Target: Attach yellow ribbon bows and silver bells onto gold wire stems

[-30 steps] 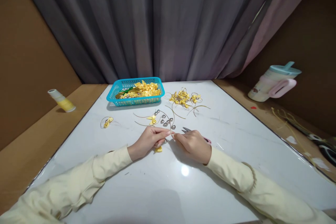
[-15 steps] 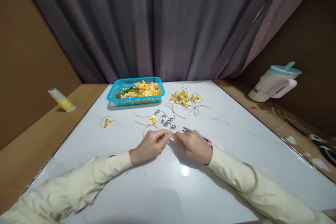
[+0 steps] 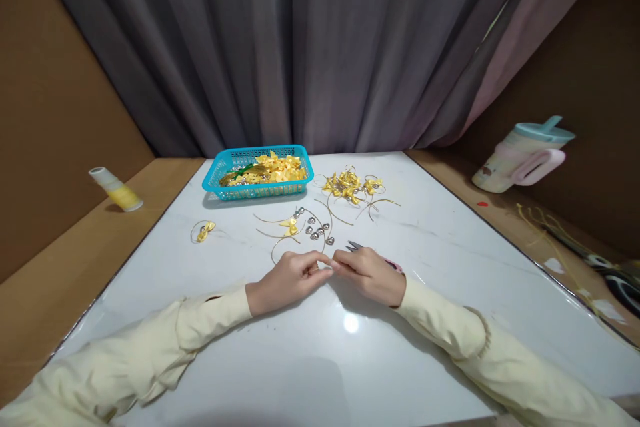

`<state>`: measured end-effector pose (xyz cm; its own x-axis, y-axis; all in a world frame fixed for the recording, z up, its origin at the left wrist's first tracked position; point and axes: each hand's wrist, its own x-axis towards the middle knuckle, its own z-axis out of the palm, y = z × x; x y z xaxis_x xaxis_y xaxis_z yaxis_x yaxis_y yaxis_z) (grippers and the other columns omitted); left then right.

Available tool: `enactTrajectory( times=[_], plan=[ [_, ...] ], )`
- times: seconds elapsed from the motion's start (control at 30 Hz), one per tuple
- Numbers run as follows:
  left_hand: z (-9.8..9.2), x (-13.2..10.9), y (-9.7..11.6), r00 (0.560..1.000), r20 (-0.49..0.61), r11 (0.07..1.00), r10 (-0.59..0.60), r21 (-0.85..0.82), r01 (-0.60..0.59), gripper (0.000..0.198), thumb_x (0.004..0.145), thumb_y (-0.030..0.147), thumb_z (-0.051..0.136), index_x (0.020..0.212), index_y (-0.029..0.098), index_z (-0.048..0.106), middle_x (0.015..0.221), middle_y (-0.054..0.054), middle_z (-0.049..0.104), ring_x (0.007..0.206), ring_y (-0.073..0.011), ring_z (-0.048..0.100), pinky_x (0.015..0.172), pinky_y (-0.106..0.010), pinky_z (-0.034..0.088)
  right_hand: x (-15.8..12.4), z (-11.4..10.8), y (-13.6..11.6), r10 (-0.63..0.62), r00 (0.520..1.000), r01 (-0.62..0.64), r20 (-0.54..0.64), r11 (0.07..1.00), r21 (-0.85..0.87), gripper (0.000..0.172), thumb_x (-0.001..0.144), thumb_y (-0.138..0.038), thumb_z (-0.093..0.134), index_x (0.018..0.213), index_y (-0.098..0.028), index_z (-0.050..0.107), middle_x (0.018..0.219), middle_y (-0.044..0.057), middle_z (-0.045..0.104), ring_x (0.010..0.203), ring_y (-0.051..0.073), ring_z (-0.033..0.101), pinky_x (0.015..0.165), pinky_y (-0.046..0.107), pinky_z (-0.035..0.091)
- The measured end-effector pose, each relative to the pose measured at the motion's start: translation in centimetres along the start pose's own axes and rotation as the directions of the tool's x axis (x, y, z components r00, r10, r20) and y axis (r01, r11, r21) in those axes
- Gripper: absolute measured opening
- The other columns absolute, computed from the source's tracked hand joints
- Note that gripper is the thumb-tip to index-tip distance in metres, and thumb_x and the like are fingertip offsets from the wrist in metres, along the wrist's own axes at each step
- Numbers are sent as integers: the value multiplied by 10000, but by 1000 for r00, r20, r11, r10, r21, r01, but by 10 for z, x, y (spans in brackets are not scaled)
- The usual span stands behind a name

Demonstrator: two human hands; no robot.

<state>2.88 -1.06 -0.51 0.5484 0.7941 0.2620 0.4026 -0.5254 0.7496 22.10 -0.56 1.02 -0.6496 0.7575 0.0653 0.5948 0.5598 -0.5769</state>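
Observation:
My left hand (image 3: 295,277) and my right hand (image 3: 371,275) meet fingertip to fingertip over the white table. Both are closed in a pinch, and what lies between the fingers is too small to make out. A thin gold cord (image 3: 273,253) curves away beside my left fingers; whether it is held cannot be seen. Partly covered by my right hand are small scissors (image 3: 354,246) with a pink handle. Just beyond the hands lie several silver beads (image 3: 320,232), a yellow ribbon piece (image 3: 291,227) and loose gold cords (image 3: 337,215).
A turquoise basket (image 3: 207,184) holding yellow pieces and silver beads stands at the back. Right of it is a pile of yellow ribbon pieces on cord loops (image 3: 345,185). One looped piece (image 3: 204,232) lies left. A tumbler (image 3: 520,153) and a yellow-white tube (image 3: 117,190) flank the table.
My fingertips have shifted slightly to the right and down. My left thumb and forefinger reach further toward the right hand, still pinched. The things on the table lie as before.

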Motion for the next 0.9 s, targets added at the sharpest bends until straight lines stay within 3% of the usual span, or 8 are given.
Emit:
enactTrajectory(
  times=[0.23, 0.5, 0.7, 0.9],
  plan=[
    [0, 0, -1, 998, 55, 998, -42, -39, 44, 188, 817, 259, 548, 828, 133, 687, 488, 68, 374, 472, -63, 296, 470, -170, 263, 0, -4, 1, -49, 996, 48, 77, 999, 16, 323, 922, -345, 322, 647, -184, 373, 519, -52, 313, 473, 88, 307, 508, 231, 221],
    [-2, 4, 2, 977, 67, 940, -200, -267, 211, 195, 791, 275, 573, 753, 109, 668, 493, 54, 414, 471, -63, 338, 454, -176, 270, 0, -8, 4, -25, 1000, 28, -19, 985, 168, 356, 912, -402, 361, 860, -146, 603, 564, -30, 438, 513, 84, 376, 512, 210, 285],
    [-3, 6, 6, 956, 63, 854, -286, -437, 284, 243, 776, 347, 600, 767, 109, 648, 486, 52, 427, 453, -65, 340, 423, -178, 261, 0, -10, 6, -78, 997, 71, 10, 949, 307, 358, 824, -357, 507, 1021, -83, 625, 475, -91, 276, 448, 63, 225, 440, 199, 242],
    [-3, 3, 8, 947, 93, 837, -308, -448, 316, 273, 782, 375, 594, 779, 107, 647, 444, 56, 409, 421, -68, 351, 411, -183, 266, 2, -7, 4, 14, 1000, -9, -10, 935, 354, 349, 813, -361, 504, 922, -70, 663, 453, -98, 241, 437, 54, 195, 420, 195, 211]
  ],
)
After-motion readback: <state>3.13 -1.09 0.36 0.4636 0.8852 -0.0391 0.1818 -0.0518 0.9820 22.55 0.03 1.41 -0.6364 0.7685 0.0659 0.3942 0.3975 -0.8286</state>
